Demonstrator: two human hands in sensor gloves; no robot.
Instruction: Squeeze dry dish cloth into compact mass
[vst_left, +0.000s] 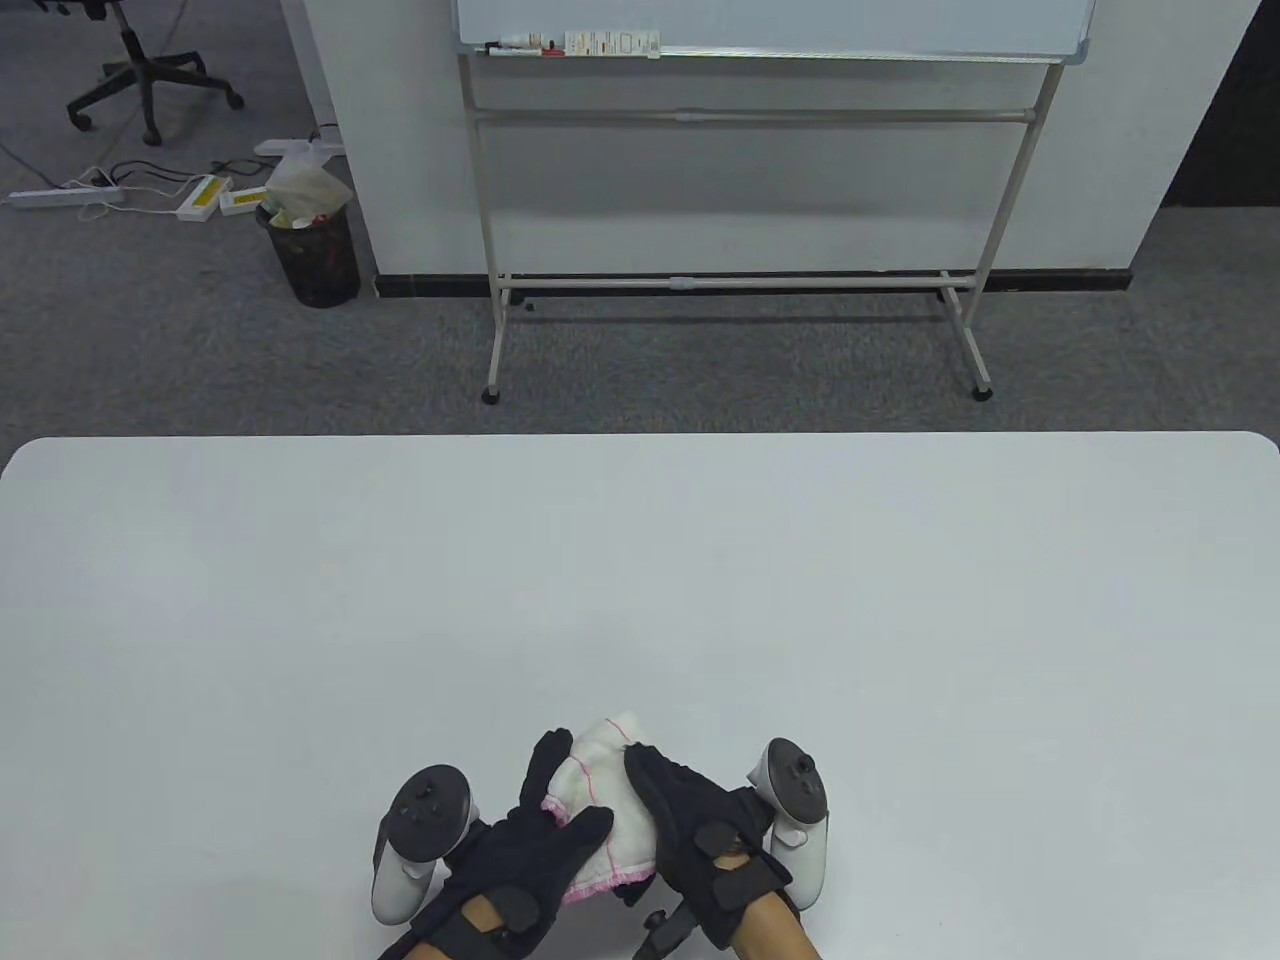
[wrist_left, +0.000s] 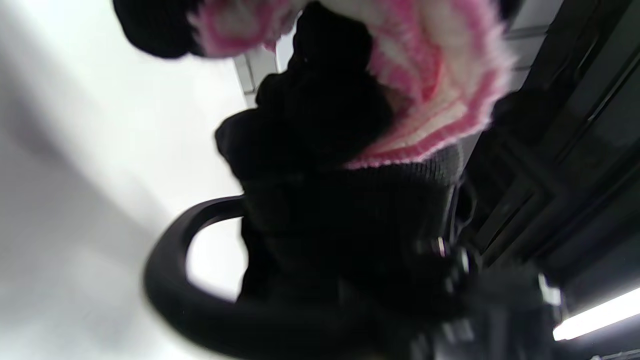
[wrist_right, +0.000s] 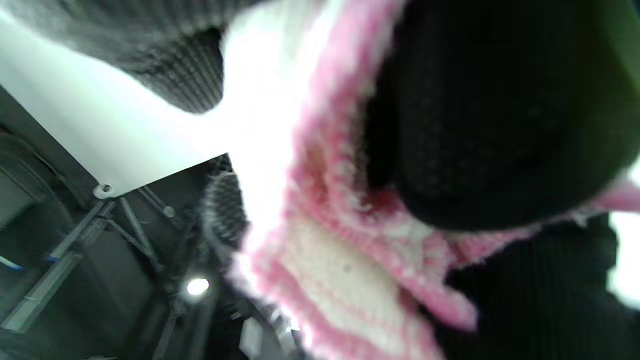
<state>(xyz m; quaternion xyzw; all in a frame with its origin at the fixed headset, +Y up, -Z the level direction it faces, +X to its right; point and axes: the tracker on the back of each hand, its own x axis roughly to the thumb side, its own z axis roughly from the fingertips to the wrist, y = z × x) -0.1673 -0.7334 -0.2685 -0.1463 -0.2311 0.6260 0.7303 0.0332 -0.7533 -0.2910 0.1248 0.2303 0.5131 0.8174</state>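
A white dish cloth (vst_left: 612, 800) with pink edging is bunched into a lump near the table's front edge, held between both hands. My left hand (vst_left: 545, 830) grips its left side, fingers wrapped over the top and front. My right hand (vst_left: 680, 810) grips its right side, fingers laid across it. In the left wrist view the cloth's pink-striped edge (wrist_left: 425, 85) hangs in front of the gloves, blurred. In the right wrist view the cloth (wrist_right: 320, 260) fills the middle, with my black gloved fingers (wrist_right: 480, 130) pressed into it.
The white table (vst_left: 640, 580) stretches away beyond the hands. Behind its far edge stand a whiteboard on a stand (vst_left: 740, 200), a waste bin (vst_left: 310, 250) and an office chair (vst_left: 140, 70) on grey carpet.
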